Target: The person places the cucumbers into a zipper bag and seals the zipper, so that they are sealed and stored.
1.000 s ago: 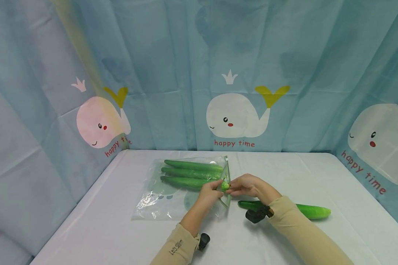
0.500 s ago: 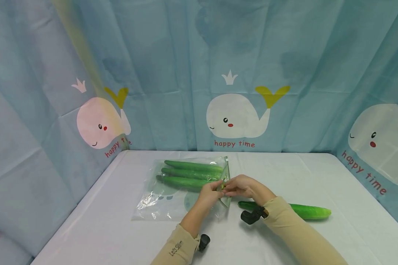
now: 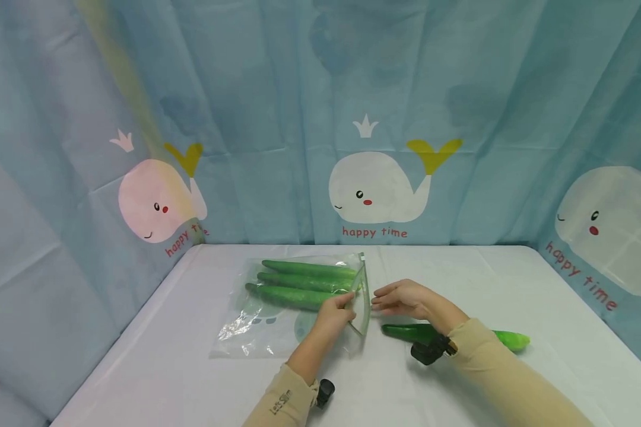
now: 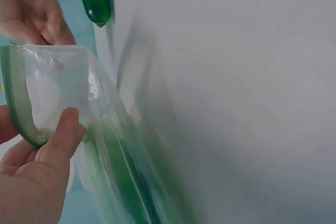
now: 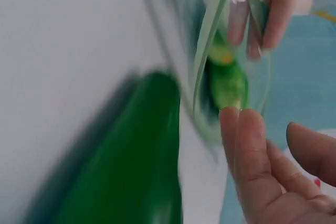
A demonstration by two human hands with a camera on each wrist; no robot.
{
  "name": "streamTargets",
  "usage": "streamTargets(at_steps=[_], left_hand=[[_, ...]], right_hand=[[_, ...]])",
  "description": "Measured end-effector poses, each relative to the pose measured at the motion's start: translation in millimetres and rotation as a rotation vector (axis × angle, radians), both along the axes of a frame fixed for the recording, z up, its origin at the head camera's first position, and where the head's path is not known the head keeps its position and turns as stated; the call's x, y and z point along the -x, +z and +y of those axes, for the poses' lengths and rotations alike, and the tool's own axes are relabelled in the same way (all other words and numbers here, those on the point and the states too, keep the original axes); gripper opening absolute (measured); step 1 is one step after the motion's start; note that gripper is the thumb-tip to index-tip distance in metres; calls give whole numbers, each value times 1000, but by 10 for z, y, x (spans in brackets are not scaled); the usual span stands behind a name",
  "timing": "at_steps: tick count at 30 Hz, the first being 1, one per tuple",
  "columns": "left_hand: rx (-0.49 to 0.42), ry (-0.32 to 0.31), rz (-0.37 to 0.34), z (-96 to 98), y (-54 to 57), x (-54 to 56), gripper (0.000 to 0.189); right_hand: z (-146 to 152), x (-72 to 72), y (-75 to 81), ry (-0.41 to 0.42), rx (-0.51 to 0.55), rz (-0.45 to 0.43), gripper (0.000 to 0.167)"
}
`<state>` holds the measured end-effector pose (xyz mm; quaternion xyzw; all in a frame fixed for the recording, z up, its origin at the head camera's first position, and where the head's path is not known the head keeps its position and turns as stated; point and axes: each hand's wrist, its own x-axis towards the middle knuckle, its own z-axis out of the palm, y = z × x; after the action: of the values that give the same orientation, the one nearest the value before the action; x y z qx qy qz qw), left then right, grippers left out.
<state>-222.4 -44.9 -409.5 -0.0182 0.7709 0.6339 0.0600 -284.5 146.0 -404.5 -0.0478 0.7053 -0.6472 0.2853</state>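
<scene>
My left hand (image 3: 331,314) pinches the upper edge of a clear zip bag (image 3: 278,341) at its green-trimmed mouth, which gapes to the right. Inside the bag lie three cucumbers (image 3: 294,296) side by side, their ends seen through the mouth in the right wrist view. My right hand (image 3: 406,301) is just outside the mouth, fingers extended and nothing held, its fingertips (image 5: 252,121) close to the opening. Another cucumber (image 3: 406,332) rests on the table below the right hand, its middle hidden by the wrist and sleeve.
A white cloth covers the table (image 3: 181,379). Behind and at the sides hangs a blue curtain (image 3: 267,196) printed with whales. Each wrist wears a small black camera (image 3: 430,351).
The nearest cucumber has slid further left into the bag, and my right hand has let go of its end and drawn back to the right. The left hand keeps its place.
</scene>
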Motion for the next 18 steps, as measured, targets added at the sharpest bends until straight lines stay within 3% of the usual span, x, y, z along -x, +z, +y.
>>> streamTargets(at_steps=[5,8,13,18], left_hand=[[41,-8,35,-50,21,0,49],[64,-39,36,-84,40,-15,51],[91,-132,16,-149,28,-47,56],[181,-200,46,-199,11,-42,63]], right_hand=[[383,-90,130,31,-97,127,52],[673,-164,167,95,-185,244,57],[1189,-261,190,276,-333,424,58],[1685,-337,204,440,-468,519,62]])
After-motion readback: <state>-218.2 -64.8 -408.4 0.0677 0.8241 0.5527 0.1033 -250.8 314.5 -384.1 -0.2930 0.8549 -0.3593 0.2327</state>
